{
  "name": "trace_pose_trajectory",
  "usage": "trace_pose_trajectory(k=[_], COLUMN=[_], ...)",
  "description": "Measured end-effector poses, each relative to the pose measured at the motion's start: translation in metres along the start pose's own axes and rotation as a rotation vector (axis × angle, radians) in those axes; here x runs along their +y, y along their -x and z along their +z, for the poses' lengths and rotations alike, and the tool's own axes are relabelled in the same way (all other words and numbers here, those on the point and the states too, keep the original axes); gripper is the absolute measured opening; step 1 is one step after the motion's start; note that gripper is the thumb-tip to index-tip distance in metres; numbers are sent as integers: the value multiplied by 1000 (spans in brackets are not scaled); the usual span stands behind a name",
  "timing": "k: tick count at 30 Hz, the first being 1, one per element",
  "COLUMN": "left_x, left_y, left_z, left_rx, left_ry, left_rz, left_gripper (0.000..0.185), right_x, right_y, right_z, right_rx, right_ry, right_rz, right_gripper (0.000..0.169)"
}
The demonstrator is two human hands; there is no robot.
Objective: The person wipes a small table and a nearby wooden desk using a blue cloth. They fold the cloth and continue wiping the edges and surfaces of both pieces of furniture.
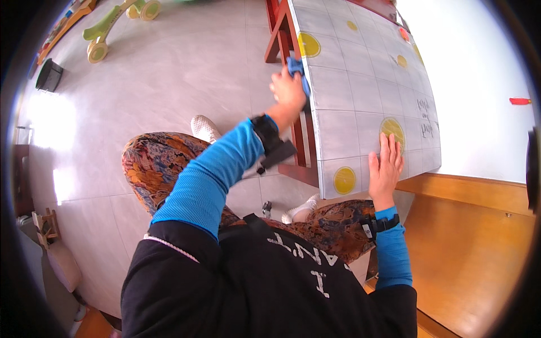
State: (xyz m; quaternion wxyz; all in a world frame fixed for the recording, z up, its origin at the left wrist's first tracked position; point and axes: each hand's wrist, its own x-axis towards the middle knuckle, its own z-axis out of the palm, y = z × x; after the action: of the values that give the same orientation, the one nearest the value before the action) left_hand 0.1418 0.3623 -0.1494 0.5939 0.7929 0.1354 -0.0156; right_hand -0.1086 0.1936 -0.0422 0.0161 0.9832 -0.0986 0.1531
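Observation:
My left hand (289,88) grips a blue cloth (296,66) at the left edge of a table with a tiled-pattern cover (334,93). The cloth lies against the side edge of the cover, partly hidden by my fingers. Flat on the tabletop, near its lower edge, rests my right hand (386,167), fingers extended and slightly apart, holding nothing. Its fingertips overlap a printed lemon slice (393,129). Other printed lemon slices and some writing mark the cover.
Red-brown wooden legs (285,36) stand under the table. White wall borders it at right, above a wooden panel (469,253). A green ride-on toy (101,27) and a dark bin (50,75) are on the floor at upper left. My knees are beside and below the table.

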Motion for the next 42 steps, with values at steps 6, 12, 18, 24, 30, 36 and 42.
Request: trace_pose_trajectory(k=[6,12,18,24,30,36,42], left_x=[3,-108,-132,-198,-125,-90,-70], left_y=[-95,-87,17,178,173,69,-8], left_z=[13,54,21,-18,-32,17,13], left_rx=[15,-221,-429,-585,-693,-269,-211], left_ry=[-168,-110,-32,11,344,429,430], left_rz=[211,308,106,-50,-850,-651,-567], left_gripper=[46,35,33,42,32,36,44], right_x=[10,5,16,15,16,-2,-23], right_y=[8,-1,3,-1,9,7,14], right_z=[9,11,14,17,10,-7,-24], right_rx=[-19,-25,9,-1,-33,-52,-58], right_ry=[-10,-74,-32,8,3,-35,-58], right_rz=[19,1,21,23,76,49,15], right_gripper=[57,57,55,55,55,56,57])
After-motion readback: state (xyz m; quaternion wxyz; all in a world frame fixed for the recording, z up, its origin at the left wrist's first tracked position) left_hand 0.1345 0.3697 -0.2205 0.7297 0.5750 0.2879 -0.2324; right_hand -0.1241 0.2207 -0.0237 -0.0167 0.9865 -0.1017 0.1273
